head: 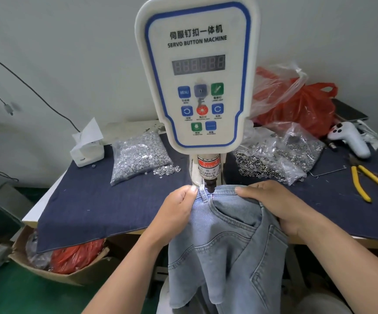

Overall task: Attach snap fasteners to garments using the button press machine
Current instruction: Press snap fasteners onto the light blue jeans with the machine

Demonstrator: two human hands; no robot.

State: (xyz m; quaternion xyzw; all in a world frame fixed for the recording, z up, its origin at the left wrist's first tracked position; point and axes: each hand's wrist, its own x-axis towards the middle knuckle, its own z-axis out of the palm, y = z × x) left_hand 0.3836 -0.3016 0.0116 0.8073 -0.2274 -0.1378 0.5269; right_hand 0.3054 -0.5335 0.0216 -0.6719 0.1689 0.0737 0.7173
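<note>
Under the press head [210, 185] of the button machine [197, 73], at the counter's [81, 207] near edge: one pair of pale blue jeans [226, 241], waistband up against the black punch, legs hanging off toward the floor. Left hand [175, 211] pinching the waistband beside the single belt loop [203, 194], grip closed on denim between thumb and fingers. Right hand [271, 205] gripping the bunched waistband on the other side, thumb on top, fingers curled under. Held taut from both sides, probably to flatten the cloth and line up the fastening spot while keeping fingertips clear of the punch, as the warning label [208, 165] urges. No fastener visible on the jeans yet.

Stock kept within reach: two clear bags of metal parts, one bag of studs [138, 159] left of the column with a few spilled loose, one bag of rings [278, 159] right of it. Also one tissue box [87, 150], one pair of yellow-handled pliers [369, 184], one white controller [351, 139], one red plastic bag [301, 105] behind.
</note>
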